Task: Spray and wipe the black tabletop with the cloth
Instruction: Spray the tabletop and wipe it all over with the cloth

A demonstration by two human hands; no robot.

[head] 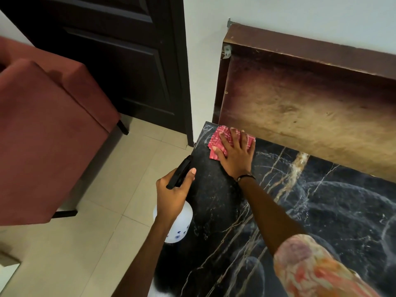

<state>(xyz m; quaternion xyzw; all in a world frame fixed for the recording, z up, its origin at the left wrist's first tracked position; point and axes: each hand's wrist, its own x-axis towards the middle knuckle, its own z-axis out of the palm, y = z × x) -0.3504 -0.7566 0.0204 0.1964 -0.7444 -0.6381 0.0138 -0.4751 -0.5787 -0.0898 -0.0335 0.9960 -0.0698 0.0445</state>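
Right hand (pixel 234 156) is lying flat with fingers spread, pressing the red patterned cloth (pixel 222 139) down onto the counter (pixel 321 211). That cloth is sitting at the counter's far left corner, right up near the worn brown wooden panel (pixel 300 99) that's running along the back edge. From where I'm watching, the cloth is sticking out past the fingertips on the far side and the left side, with the palm covering the rest.

Left hand (pixel 173 194) is hanging just off the counter's left edge, fingers curled round the black trigger head (pixel 180 172) of a spray bottle (pixel 175 224). Thumb is stretching up along the head. The bottle's white body with little blue marks is dangling below the hand, over the floor, just beside the counter edge.

Counter itself is black marble-looking stuff with white and gold veins going across it. I'm also seeing a thin dark band on the right wrist and a floral sleeve (pixel 310 269) at the near edge. Off to the left a reddish upholstered chair (pixel 47 133) is standing on the pale tile floor (pixel 107 221), with a dark door (pixel 120 56) behind it.
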